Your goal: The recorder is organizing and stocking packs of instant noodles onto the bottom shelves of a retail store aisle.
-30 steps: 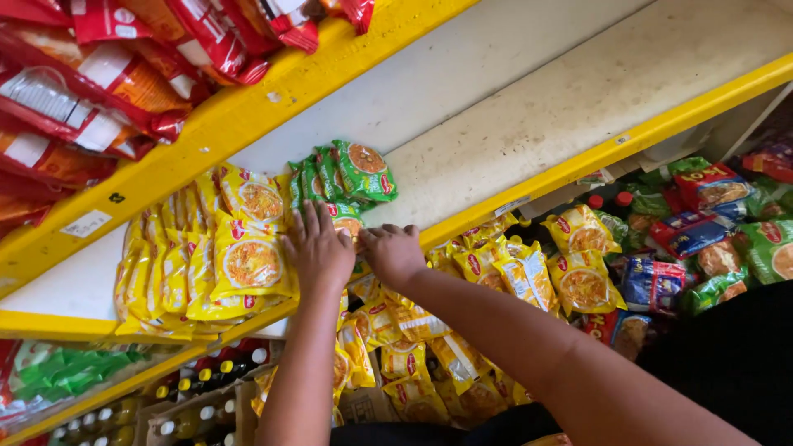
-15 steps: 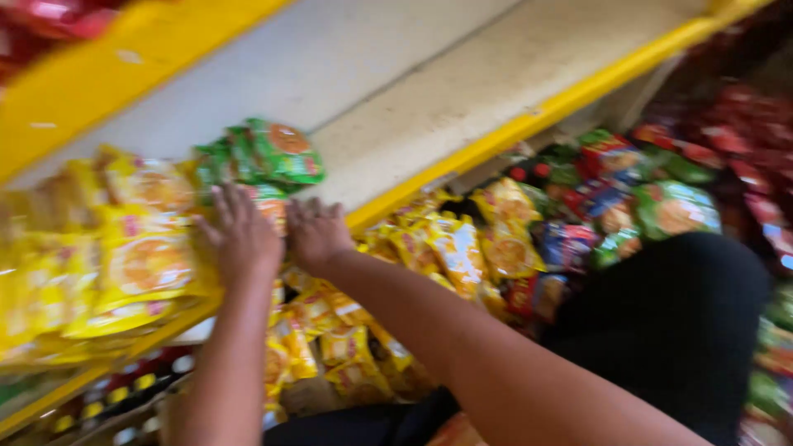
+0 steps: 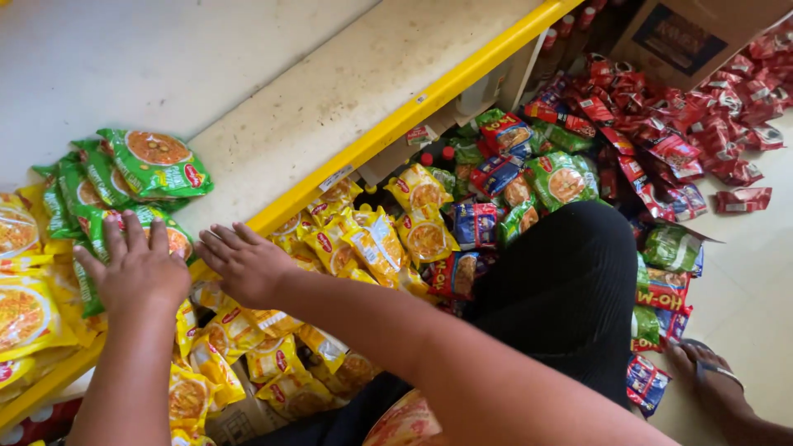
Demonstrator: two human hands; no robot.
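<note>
Head view shows me my left hand (image 3: 140, 268) flat, fingers spread and grasping nothing, pressing the green noodle packets (image 3: 136, 186) upright on the shelf (image 3: 330, 91), while my right hand (image 3: 244, 263) rests open at the yellow shelf edge (image 3: 388, 132) beside them.

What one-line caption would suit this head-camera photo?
Both hands, left hand and right hand, press green noodle packets on a yellow-edged shelf.

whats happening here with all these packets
A person is pressing both hands flat on packets at a yellow-edged shelf. The left hand rests on the green packets stacked there; the right hand lies beside it at the shelf's edge. Yellow packets and red packets lie heaped on the floor below.
</note>
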